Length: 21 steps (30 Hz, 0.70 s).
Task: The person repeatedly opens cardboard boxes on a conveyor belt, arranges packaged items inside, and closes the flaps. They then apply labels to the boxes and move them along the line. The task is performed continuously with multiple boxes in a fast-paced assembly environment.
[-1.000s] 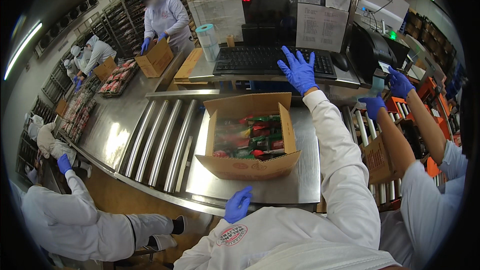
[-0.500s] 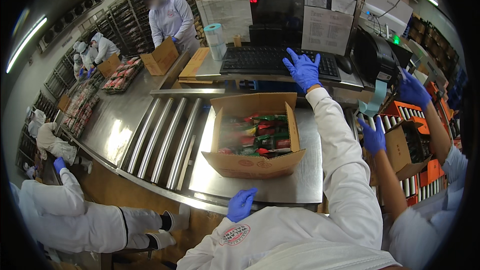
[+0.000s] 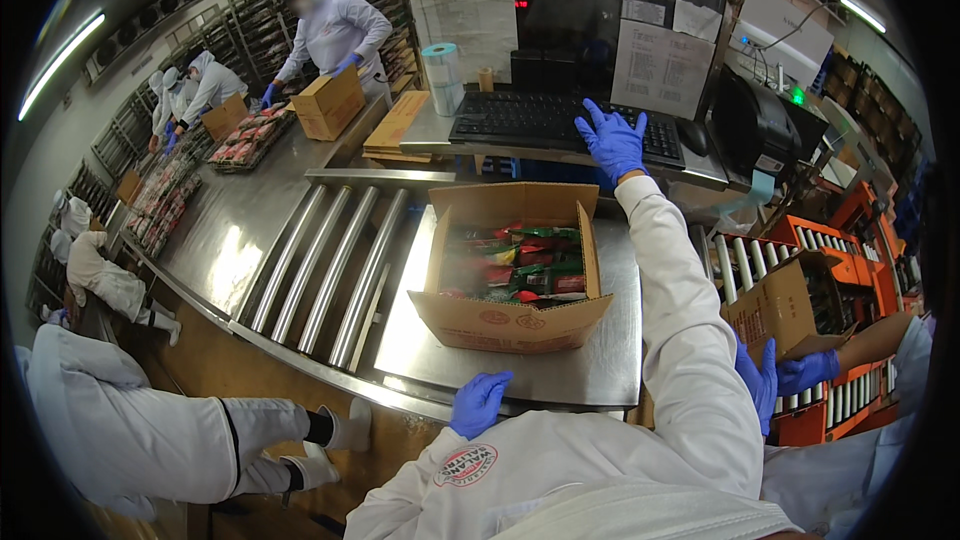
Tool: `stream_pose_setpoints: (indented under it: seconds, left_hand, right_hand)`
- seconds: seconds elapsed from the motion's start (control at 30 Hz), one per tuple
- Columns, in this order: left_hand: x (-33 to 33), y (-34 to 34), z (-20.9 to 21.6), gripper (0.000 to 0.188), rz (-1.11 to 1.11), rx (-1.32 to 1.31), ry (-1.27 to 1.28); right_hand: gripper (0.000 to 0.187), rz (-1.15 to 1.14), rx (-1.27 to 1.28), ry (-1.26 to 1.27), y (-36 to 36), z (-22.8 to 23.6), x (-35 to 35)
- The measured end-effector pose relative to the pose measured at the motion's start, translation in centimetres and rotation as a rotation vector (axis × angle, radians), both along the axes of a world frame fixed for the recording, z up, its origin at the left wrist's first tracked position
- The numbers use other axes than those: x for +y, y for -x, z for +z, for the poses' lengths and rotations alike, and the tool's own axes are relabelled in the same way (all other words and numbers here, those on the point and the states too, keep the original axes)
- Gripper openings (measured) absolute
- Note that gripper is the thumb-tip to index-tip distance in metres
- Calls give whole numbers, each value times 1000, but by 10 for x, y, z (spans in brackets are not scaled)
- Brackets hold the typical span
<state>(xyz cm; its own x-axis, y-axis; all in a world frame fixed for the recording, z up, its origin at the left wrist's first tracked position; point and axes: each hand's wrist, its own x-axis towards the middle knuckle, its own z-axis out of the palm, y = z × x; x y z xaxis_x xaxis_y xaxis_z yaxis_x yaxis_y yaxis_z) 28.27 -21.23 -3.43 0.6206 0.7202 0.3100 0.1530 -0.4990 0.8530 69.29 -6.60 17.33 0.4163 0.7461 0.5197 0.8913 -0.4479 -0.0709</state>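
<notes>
My right hand (image 3: pixel 614 142), in a blue glove, is over the right part of a black keyboard (image 3: pixel 520 121) on a steel shelf, fingers spread. Below the shelf, an open cardboard box (image 3: pixel 515 326) sits on the steel table (image 3: pixel 610 370). Inside it lie several packets in red and green wrapping (image 3: pixel 535 265). My left hand (image 3: pixel 480 405), also gloved in blue, is at the near edge of the table with its fingers stretched toward the right. Nothing shows in it.
A black mouse (image 3: pixel 692 137) and a black label printer (image 3: pixel 752 120) stand right of the keyboard. Metal rollers (image 3: pixel 325 270) lie left of the box. At right, a co-worker's gloved hands (image 3: pixel 808 372) are at another box (image 3: pixel 775 312). More people work at the far left.
The co-worker's hands at right have dropped from beside the printer to the box there. My hands hold nearly the same places. At the back, a person's box has been turned.
</notes>
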Motion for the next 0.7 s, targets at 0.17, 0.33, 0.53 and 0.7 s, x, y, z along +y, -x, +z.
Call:
stream_pose_setpoints:
  seconds: [0.17,0.33,0.53,0.7]
  left_hand:
    - [1,-2,-5,21,0,-25,20]
    - [-1,-2,-6,22,-3,-30,37]
    - [3,3,-6,28,-48,43,53]
    - [8,4,9,89,315,-18,-150]
  right_hand:
    - [56,3,-40,-24,-6,-16,3]
    - [58,-25,-102,-23,-7,-27,5]
    - [55,-12,-24,-17,1,-12,-3]
    - [44,147,-77,-349,13,4,-23]
